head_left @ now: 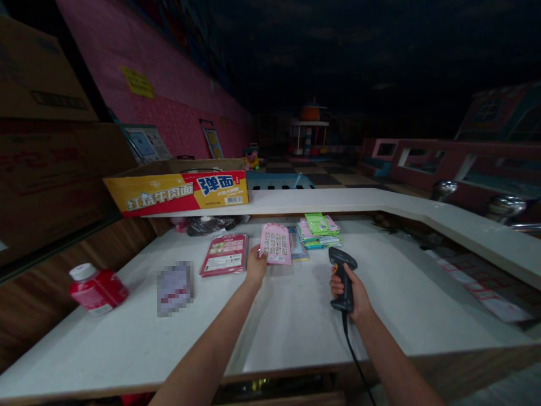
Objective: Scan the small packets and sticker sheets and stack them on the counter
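Note:
Between the fingers of my left hand [257, 265] is the lower left edge of a pink printed packet [275, 243], its face turned up toward me. My right hand [354, 290] is wrapped round the handle of a black barcode scanner [344, 276], with its head tilted toward the left and its cord hanging down over the counter's front edge. Just behind the pink packet lies a blue packet [298, 243], partly covered. A pile of green and pink packets [320, 230] rests farther back. To the left of my left hand is a stack of red packets [225, 255].
A red bottle with a white cap [99, 288] stands at the left of the white counter [169, 349], near a blurred flat item [174, 288]. A noodle carton [181, 189] sits on the raised ledge [329, 199]. Brown boxes [46, 146] are stacked at far left.

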Demonstrator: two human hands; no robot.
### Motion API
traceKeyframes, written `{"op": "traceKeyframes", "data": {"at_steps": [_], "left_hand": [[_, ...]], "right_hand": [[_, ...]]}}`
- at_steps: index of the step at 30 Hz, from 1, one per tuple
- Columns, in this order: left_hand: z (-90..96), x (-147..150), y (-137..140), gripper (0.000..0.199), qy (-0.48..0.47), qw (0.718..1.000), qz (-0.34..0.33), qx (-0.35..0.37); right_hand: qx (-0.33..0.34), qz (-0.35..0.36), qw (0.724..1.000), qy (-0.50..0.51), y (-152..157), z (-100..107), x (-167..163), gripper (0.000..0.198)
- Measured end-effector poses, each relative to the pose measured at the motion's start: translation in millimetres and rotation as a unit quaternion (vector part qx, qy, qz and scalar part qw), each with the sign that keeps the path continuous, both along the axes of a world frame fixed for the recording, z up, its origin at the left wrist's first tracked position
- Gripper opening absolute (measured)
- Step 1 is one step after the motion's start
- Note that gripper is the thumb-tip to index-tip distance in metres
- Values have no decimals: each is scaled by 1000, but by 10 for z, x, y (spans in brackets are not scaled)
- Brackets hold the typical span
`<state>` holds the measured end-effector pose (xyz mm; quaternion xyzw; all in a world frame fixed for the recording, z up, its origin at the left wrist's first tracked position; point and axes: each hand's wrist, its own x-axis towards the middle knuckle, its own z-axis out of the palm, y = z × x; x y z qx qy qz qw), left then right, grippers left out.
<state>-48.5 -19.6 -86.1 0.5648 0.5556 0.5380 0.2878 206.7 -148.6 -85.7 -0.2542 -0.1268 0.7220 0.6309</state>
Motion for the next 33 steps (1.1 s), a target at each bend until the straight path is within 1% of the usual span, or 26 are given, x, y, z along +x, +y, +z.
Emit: {"op": "traceKeyframes", "data": {"at_steps": [2,4,5,8,11,15,18,20,22,25,27,30,33], "left_hand": [[61,128,173,33,106,992,33,-54],[100,202,297,30,200,973,55,-104],[109,226,339,26,230,964,61,-119],[99,299,410,14,272,949,66,-142],[75,404,445,9,307,937,66,-152],[79,512,443,13,338,927,65,-151],[122,489,351,24,364,919,62,-140],[173,421,246,32,384,914,51,-116],[237,312,126,37,391,916,44,-77],[344,63,-43,37,378,924,50,-10],[412,-165,-138,34,383,921,69,21],[495,-570,-266,31,417,899,130,25],[532,-948,-394,30,455,868,196,-11]], "right_hand": [[-8,0,1000,6,6,1,-5,32],[-13,3,1000,20,11,0,-14,32],[-13,5,1000,26,14,0,-19,32],[-11,11,999,28,23,-6,-28,33],[-8,11,1000,18,42,-17,-26,35],[-1,10,1000,-13,62,-30,-14,36],[-2,13,1000,-22,51,-39,-5,36],[-3,14,1000,-16,33,-44,1,36],[-3,20,1000,-17,12,-50,8,35],[-2,27,1000,-15,-19,-57,17,31],[-7,27,1000,0,-38,-61,18,28],[-17,25,999,19,-64,-66,14,25],[-21,22,999,25,-85,-66,9,24]]}}
